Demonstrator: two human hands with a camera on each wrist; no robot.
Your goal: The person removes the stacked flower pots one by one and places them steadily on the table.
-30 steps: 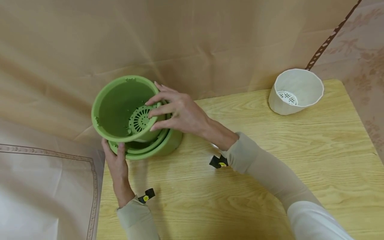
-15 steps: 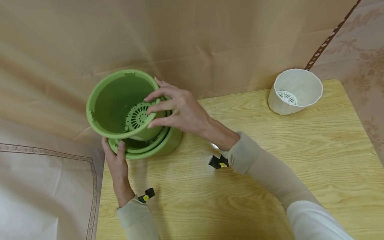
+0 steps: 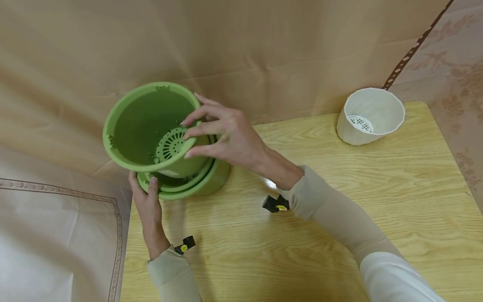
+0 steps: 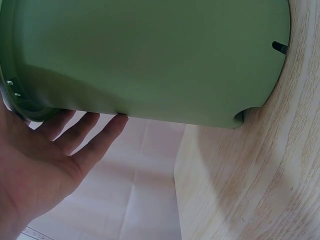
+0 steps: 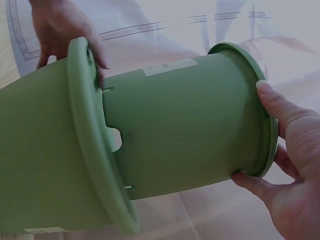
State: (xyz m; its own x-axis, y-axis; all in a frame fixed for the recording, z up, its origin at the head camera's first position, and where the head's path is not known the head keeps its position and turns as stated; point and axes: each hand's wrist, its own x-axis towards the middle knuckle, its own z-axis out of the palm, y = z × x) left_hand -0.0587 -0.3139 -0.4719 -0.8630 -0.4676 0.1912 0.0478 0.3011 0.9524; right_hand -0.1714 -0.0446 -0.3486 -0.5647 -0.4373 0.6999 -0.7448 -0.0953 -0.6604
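Note:
A green flower pot [image 3: 132,117] with a slotted bottom is tilted above the lower green pots [image 3: 220,180], whose two nested rims show in the head view. My right hand [image 3: 237,138] pinches the upper pot's rim, thumb outside and fingers over the edge. In the right wrist view the upper pot's base [image 5: 185,125] sits just at the mouth of the lower pot [image 5: 45,150]. My left hand [image 3: 149,205] holds the lower stack's rim at the near left, thumb on the rim. Its fingers [image 4: 102,142] lie against the outer wall in the left wrist view.
A white pot [image 3: 351,130] with a perforated bottom stands at the back right of the wooden table [image 3: 302,251]. Tan cloth [image 3: 264,54] hangs close behind the pots. Pale cloth [image 3: 49,243] lies beyond the table's left edge.
My right hand has raised the upper pot slightly, shifting it up and left out of the lower pots. My left hand and the white pot stay nearly where they were.

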